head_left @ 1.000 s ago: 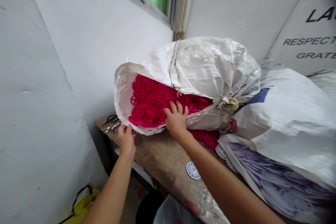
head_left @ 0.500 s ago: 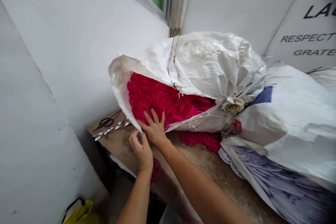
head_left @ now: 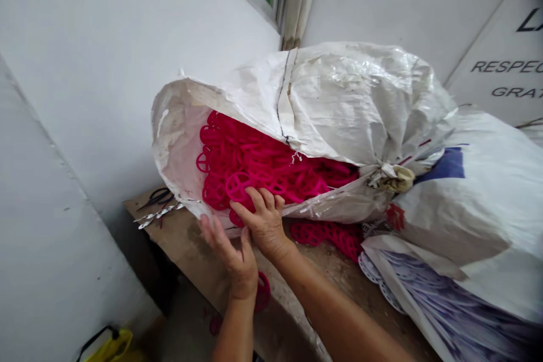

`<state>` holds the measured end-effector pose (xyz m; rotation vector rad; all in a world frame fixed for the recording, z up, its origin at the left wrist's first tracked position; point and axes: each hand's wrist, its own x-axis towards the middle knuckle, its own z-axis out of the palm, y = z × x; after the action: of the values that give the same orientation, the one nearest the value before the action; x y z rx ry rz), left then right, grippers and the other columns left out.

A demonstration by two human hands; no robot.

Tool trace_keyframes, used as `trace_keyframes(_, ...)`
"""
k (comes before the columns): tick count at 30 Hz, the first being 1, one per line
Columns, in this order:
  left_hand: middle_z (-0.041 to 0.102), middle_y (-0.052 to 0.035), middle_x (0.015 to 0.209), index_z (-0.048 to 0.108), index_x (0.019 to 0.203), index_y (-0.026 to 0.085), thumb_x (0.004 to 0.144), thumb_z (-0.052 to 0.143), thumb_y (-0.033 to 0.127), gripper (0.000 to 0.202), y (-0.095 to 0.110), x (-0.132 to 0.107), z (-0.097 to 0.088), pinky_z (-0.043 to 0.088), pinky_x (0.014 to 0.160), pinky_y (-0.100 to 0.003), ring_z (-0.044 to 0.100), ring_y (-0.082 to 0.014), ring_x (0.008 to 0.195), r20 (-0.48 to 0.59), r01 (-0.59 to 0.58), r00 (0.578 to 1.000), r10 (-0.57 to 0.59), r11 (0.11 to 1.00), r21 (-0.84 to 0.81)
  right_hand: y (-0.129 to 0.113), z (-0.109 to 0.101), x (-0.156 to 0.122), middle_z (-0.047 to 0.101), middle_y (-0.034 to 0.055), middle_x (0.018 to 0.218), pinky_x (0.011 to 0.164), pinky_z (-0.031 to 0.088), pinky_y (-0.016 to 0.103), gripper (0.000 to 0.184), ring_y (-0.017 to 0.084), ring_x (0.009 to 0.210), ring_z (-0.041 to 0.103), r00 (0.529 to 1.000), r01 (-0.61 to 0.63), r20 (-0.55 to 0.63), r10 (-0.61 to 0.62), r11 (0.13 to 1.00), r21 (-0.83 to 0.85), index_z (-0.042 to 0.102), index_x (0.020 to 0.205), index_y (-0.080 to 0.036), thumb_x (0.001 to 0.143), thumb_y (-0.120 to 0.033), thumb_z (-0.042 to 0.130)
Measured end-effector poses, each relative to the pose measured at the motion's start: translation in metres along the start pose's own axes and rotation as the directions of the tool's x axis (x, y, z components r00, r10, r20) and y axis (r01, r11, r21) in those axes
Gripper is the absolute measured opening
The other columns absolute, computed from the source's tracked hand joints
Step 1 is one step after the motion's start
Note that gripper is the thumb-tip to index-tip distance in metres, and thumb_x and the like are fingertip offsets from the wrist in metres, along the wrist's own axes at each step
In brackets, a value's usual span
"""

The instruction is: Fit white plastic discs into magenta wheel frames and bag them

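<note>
A white woven sack (head_left: 173, 119) lies on its side with its mouth wide open. Many bright pink ring-shaped pieces with crossbars (head_left: 254, 153) fill it. My right hand (head_left: 267, 223) reaches over the near lip, its bent fingers apart and resting on the pink pieces; no firm grip shows. Just left and below, my left hand (head_left: 232, 257) is open, its fingers stretched out against the outside of the sack's lip.
Scissors (head_left: 156, 198) and a silvery strip (head_left: 159, 215) lie on the brown table (head_left: 186, 249). Pink pieces (head_left: 324, 236) lie along the sack. At right, another sack (head_left: 479, 198) holds pale lacy-edged pieces (head_left: 449, 294). A yellow bag (head_left: 116, 346) stands below. Walls rise behind.
My left hand has let go of the sack's lip and opened. The mouth has spread wider to the left. My right hand's fingers have bent over the pink pieces. The view has shifted slightly.
</note>
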<state>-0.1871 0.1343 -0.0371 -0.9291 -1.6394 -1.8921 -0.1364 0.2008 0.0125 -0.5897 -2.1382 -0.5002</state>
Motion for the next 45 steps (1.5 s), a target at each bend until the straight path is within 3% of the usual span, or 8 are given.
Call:
trace_keyframes(5, 0.012, -0.0134, 0.155, 0.02, 0.146, 0.026, 0.085, 0.056, 0.02, 0.07, 0.007, -0.001, 0.004, 0.018, 0.111, -0.053, 0.014, -0.0307, 0.141, 0.094, -0.071, 0.992, 0.079, 0.994, -0.085, 0.013, -0.016, 0.04, 0.039, -0.0013, 0.142, 0.1, 0.015, 0.052, 0.033, 0.03, 0.13, 0.023, 1.0, -0.01, -0.006, 0.01, 0.996, -0.085, 0.055, 0.119, -0.047, 0.087, -0.042, 0.053)
trace_keyframes(9, 0.009, -0.0125, 0.155, 0.019, 0.146, 0.029, 0.08, 0.065, 0.022, 0.081, 0.005, -0.001, 0.007, 0.017, 0.11, -0.057, 0.011, -0.0333, 0.141, 0.138, -0.08, 0.987, 0.088, 0.995, -0.063, 0.03, -0.021, 0.08, 0.03, 0.0037, 0.148, 0.099, 0.011, 0.064, 0.05, 0.038, 0.134, 0.015, 0.991, -0.06, 0.116, 0.073, 0.992, -0.113, 0.046, 0.131, -0.043, 0.082, -0.049, 0.056)
trace_keyframes(12, 0.003, -0.0115, 0.156, 0.018, 0.145, 0.031, 0.077, 0.069, 0.025, 0.086, 0.008, 0.002, 0.009, 0.015, 0.11, -0.06, 0.008, -0.0352, 0.141, 0.176, -0.106, 0.978, 0.114, 0.993, -0.056, 0.035, -0.016, 0.091, 0.03, 0.0065, 0.148, 0.097, 0.011, 0.068, 0.051, 0.041, 0.134, 0.014, 0.979, -0.069, 0.18, 0.09, 0.991, -0.117, 0.051, 0.128, -0.038, 0.079, -0.052, 0.059)
trace_keyframes(20, 0.01, -0.0113, 0.155, 0.025, 0.144, 0.028, 0.087, 0.052, 0.018, 0.064, 0.001, 0.003, 0.02, 0.016, 0.11, -0.058, 0.011, -0.0331, 0.141, 0.19, -0.148, 0.971, 0.145, 0.989, 0.001, 0.022, 0.006, 0.053, 0.048, 0.0012, 0.137, 0.1, 0.012, 0.06, 0.026, 0.033, 0.134, 0.019, 0.995, -0.012, 0.101, 0.018, 0.998, -0.067, 0.064, 0.109, -0.036, 0.088, -0.044, 0.049)
trace_keyframes(31, 0.011, -0.009, 0.156, 0.028, 0.143, 0.03, 0.088, 0.05, 0.022, 0.06, 0.013, -0.003, 0.015, 0.01, 0.109, -0.062, 0.007, -0.0342, 0.141, 0.267, -0.149, 0.95, 0.162, 0.986, -0.069, 0.032, -0.018, 0.006, 0.062, 0.0001, 0.112, 0.099, 0.016, 0.048, 0.013, 0.025, 0.112, 0.039, 1.0, -0.018, -0.006, 0.017, 0.996, -0.087, 0.068, 0.093, -0.036, 0.084, -0.036, 0.059)
trace_keyframes(35, 0.009, -0.0094, 0.156, 0.029, 0.143, 0.03, 0.088, 0.051, 0.023, 0.06, 0.019, -0.003, 0.015, 0.01, 0.109, -0.062, 0.006, -0.035, 0.141, 0.281, -0.161, 0.944, 0.175, 0.984, -0.073, 0.037, -0.025, 0.011, 0.063, 0.0008, 0.106, 0.103, 0.012, 0.05, 0.025, 0.024, 0.112, 0.04, 0.997, -0.079, -0.016, 0.077, 0.993, -0.093, 0.063, 0.109, -0.038, 0.085, -0.032, 0.058)
trace_keyframes(39, 0.008, -0.0095, 0.156, 0.03, 0.142, 0.03, 0.087, 0.053, 0.022, 0.06, 0.02, -0.002, 0.016, 0.012, 0.108, -0.062, 0.005, -0.0353, 0.141, 0.269, -0.163, 0.947, 0.174, 0.985, -0.063, 0.044, -0.029, 0.028, 0.055, 0.003, 0.123, 0.103, 0.009, 0.056, 0.04, 0.031, 0.12, 0.033, 0.993, -0.118, -0.046, 0.113, 0.984, -0.132, 0.053, 0.124, -0.043, 0.084, -0.042, 0.057)
trace_keyframes(45, 0.007, -0.0098, 0.156, 0.029, 0.142, 0.031, 0.083, 0.059, 0.025, 0.067, 0.017, -0.001, 0.017, 0.014, 0.108, -0.062, 0.006, -0.0359, 0.141, 0.271, -0.167, 0.947, 0.172, 0.985, -0.039, 0.045, -0.023, 0.037, 0.053, 0.0047, 0.127, 0.101, 0.01, 0.061, 0.037, 0.034, 0.118, 0.034, 0.99, -0.134, 0.032, 0.141, 0.98, -0.149, 0.06, 0.118, -0.041, 0.083, -0.052, 0.053)
